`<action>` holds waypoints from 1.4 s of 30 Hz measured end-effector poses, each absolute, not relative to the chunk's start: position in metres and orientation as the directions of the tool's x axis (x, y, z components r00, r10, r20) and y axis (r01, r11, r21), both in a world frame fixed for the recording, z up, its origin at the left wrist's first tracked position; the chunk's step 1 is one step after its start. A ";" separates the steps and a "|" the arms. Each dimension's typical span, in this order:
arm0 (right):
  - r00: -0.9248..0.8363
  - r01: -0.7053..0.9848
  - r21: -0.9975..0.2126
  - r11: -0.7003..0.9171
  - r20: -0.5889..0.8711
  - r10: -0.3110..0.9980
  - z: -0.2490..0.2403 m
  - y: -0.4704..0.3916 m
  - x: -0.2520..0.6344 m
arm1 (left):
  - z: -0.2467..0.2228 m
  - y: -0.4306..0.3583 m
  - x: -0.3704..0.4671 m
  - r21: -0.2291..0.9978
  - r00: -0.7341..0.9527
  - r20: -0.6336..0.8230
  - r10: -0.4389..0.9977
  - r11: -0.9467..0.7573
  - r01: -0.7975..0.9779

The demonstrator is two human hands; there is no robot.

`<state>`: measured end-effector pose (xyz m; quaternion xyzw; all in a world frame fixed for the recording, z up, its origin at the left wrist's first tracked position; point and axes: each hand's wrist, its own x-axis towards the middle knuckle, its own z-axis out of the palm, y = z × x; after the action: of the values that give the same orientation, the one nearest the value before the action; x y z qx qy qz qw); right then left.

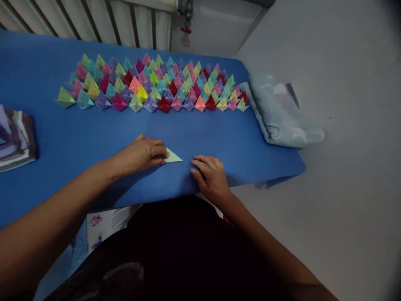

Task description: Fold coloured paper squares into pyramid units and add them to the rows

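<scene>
Pale green paper (172,156), folded to a sharp point, sits near the front edge of my blue-covered counter (94,129). My left hand (150,151) is clamped on its left part, fingers bunched and hiding that end; the point sticks out toward my right. My right hand (213,177) is just beside the tip, not touching it, fingers spread a little and slightly bent, low over the blue cover. Can't tell if those fingertips press on it. The two hands are apart, with the paper's exposed tip between them. Beyond them I have several close rows of small folded paper shapes (119,102), peaks up: green, teal, purple, pink, red, yellow, orange. Far left: a multicoloured stack (19,140), cut off by my view; material unclear. Right end: a folded grey-blue cloth bundle (278,113) with a pale pattern, against the wall (347,125). Behind the counter: a ribbed radiator (90,21) and a valve with a red handle (186,30).
</scene>
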<state>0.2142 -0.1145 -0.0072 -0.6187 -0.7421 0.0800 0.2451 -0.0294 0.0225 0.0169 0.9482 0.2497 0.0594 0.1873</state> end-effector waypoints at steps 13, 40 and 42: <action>-0.125 0.872 -0.409 0.271 0.348 0.929 -0.011 -0.113 0.214 | 0.022 0.024 -0.026 0.392 0.866 -0.040 0.498 -0.790 0.472; 0.040 0.538 -0.825 0.173 0.230 0.972 0.027 -0.095 0.174 | 0.039 -0.035 -0.002 0.074 0.481 0.519 0.707 -0.598 0.798; 0.072 0.485 -0.858 0.172 0.235 0.969 0.034 -0.083 0.161 | 0.042 -0.044 0.003 0.094 0.454 0.549 0.702 -0.592 0.801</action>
<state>0.1610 -0.0829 0.0337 -0.5825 -0.6240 0.2734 0.4433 0.0028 -0.0437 0.0420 0.8480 0.4429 0.2772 -0.0893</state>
